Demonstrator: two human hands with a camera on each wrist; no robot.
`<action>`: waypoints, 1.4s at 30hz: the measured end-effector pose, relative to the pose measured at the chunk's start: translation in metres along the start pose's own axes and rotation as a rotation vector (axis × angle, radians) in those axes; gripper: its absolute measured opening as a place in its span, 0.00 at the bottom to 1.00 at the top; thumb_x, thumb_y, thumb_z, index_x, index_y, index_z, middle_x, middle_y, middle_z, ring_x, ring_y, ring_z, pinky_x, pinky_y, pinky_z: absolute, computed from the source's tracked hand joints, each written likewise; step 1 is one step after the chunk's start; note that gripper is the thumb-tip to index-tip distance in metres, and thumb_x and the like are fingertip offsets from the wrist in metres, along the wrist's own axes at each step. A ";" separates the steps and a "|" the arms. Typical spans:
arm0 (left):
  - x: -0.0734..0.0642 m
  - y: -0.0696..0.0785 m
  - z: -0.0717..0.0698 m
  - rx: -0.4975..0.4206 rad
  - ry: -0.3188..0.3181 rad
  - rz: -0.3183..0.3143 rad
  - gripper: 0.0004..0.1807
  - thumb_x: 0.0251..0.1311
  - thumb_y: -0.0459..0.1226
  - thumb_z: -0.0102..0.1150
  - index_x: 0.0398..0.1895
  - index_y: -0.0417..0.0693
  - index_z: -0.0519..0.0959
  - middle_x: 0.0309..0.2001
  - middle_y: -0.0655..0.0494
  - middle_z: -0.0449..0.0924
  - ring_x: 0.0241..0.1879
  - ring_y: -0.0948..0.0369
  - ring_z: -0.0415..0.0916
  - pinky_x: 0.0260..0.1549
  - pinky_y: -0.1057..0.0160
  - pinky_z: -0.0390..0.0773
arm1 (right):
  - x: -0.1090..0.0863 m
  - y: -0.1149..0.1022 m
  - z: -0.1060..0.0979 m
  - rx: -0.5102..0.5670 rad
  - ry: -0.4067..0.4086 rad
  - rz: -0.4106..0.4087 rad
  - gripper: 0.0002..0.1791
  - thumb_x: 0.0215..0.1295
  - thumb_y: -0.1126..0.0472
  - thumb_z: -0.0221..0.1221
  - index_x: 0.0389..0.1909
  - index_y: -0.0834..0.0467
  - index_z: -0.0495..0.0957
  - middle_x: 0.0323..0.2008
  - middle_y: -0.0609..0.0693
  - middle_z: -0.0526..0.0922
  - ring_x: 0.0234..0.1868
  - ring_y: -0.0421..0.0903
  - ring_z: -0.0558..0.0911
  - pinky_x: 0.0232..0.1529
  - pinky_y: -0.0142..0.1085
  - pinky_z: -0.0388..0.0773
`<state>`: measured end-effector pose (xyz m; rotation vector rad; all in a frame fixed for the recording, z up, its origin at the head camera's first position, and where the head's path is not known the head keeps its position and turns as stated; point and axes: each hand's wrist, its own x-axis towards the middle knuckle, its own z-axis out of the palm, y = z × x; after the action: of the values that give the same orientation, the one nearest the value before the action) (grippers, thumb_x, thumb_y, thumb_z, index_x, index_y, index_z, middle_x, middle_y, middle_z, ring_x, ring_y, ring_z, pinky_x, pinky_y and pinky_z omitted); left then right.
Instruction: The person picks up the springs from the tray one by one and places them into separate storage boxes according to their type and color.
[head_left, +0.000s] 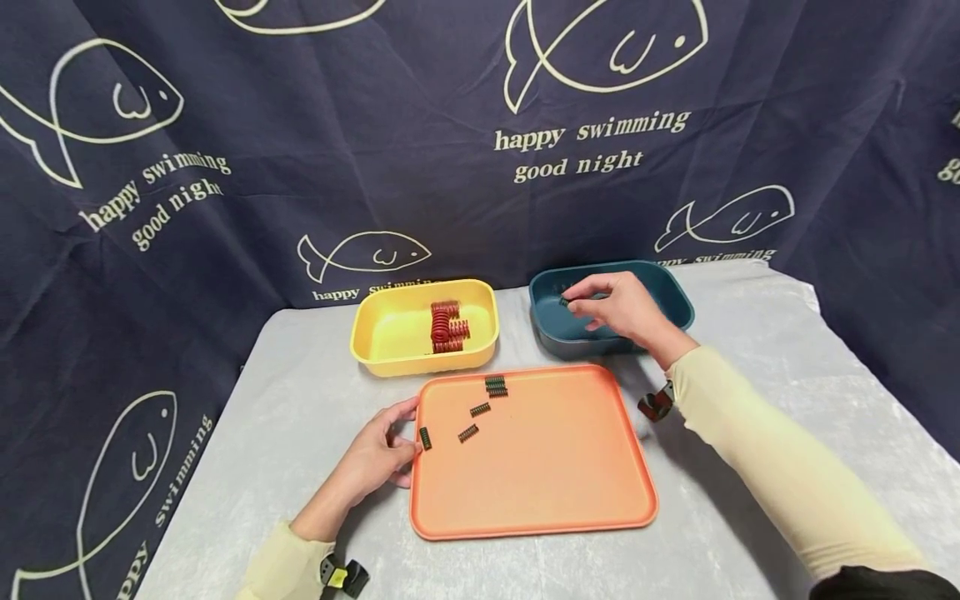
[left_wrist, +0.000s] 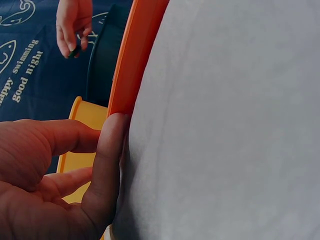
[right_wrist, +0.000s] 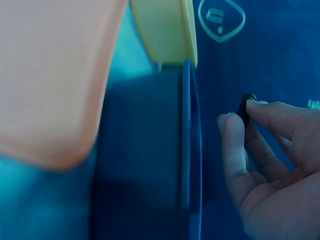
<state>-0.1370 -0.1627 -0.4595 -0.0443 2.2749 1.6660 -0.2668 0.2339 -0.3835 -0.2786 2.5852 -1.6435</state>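
My right hand (head_left: 618,308) pinches a small dark green spring (right_wrist: 243,109) between thumb and index finger, above the dark blue bin (head_left: 558,343). At the left edge of the orange tray (head_left: 555,450), my left hand (head_left: 378,446) grips the rim, thumb against its side. Several dark green springs lie on the tray: a cluster (head_left: 496,386) near the far edge, one spring (head_left: 480,409) below it, another spring (head_left: 468,432), and a spring (head_left: 425,438) beside the left rim. What lies inside the blue bin is partly hidden by my right hand.
Left of the blue bin stands a yellow bin (head_left: 390,333) holding several red springs (head_left: 442,325). Both bins sit behind the tray on a grey cloth-covered table (head_left: 300,400). A dark blue curtain (head_left: 435,150) with fish drawings hangs behind.
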 end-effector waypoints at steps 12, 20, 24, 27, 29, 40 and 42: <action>-0.003 -0.003 0.001 -0.011 -0.002 0.004 0.41 0.59 0.19 0.58 0.77 0.49 0.67 0.64 0.46 0.68 0.32 0.55 0.80 0.17 0.51 0.87 | 0.018 0.043 -0.033 -0.089 0.012 0.144 0.14 0.68 0.70 0.65 0.52 0.71 0.83 0.42 0.63 0.88 0.37 0.53 0.89 0.35 0.43 0.91; -0.003 -0.008 0.003 -0.010 -0.016 0.006 0.41 0.58 0.19 0.58 0.77 0.48 0.66 0.64 0.44 0.66 0.30 0.55 0.79 0.18 0.51 0.88 | 0.018 0.062 -0.038 -0.174 -0.007 0.197 0.13 0.67 0.71 0.65 0.50 0.70 0.84 0.38 0.59 0.89 0.37 0.53 0.87 0.35 0.42 0.88; -0.003 -0.010 0.002 -0.003 -0.008 -0.006 0.41 0.59 0.19 0.58 0.77 0.49 0.66 0.64 0.45 0.66 0.31 0.55 0.80 0.19 0.51 0.88 | 0.021 0.068 -0.038 -0.237 -0.026 0.199 0.11 0.67 0.69 0.66 0.48 0.68 0.86 0.34 0.54 0.89 0.34 0.50 0.83 0.33 0.40 0.85; -0.003 -0.010 0.002 -0.004 -0.007 -0.004 0.41 0.59 0.19 0.58 0.77 0.49 0.67 0.64 0.45 0.66 0.33 0.55 0.80 0.19 0.51 0.88 | 0.023 0.070 -0.038 -0.299 -0.034 0.196 0.10 0.66 0.67 0.68 0.46 0.65 0.88 0.33 0.52 0.89 0.33 0.48 0.82 0.32 0.37 0.80; -0.003 -0.009 0.002 -0.007 -0.005 0.001 0.41 0.59 0.19 0.58 0.77 0.50 0.67 0.65 0.45 0.66 0.33 0.55 0.79 0.19 0.51 0.88 | 0.024 0.069 -0.039 -0.346 -0.032 0.195 0.09 0.65 0.66 0.68 0.45 0.63 0.89 0.34 0.52 0.89 0.35 0.49 0.82 0.32 0.37 0.79; -0.002 -0.002 0.001 -0.016 -0.006 0.020 0.42 0.57 0.18 0.57 0.77 0.48 0.67 0.64 0.45 0.67 0.32 0.56 0.79 0.18 0.51 0.88 | 0.019 0.057 -0.034 -0.384 0.018 0.061 0.13 0.67 0.62 0.68 0.49 0.65 0.87 0.49 0.61 0.87 0.52 0.61 0.82 0.55 0.55 0.81; -0.001 -0.002 0.001 -0.013 -0.003 0.021 0.42 0.57 0.18 0.57 0.77 0.49 0.67 0.64 0.45 0.67 0.32 0.55 0.80 0.18 0.51 0.88 | 0.018 0.053 -0.031 -0.367 0.027 0.026 0.14 0.67 0.62 0.68 0.49 0.65 0.86 0.48 0.61 0.87 0.52 0.60 0.82 0.55 0.54 0.81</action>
<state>-0.1356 -0.1625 -0.4609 -0.0209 2.2703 1.6907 -0.2955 0.2800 -0.4177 -0.2399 2.8844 -1.1616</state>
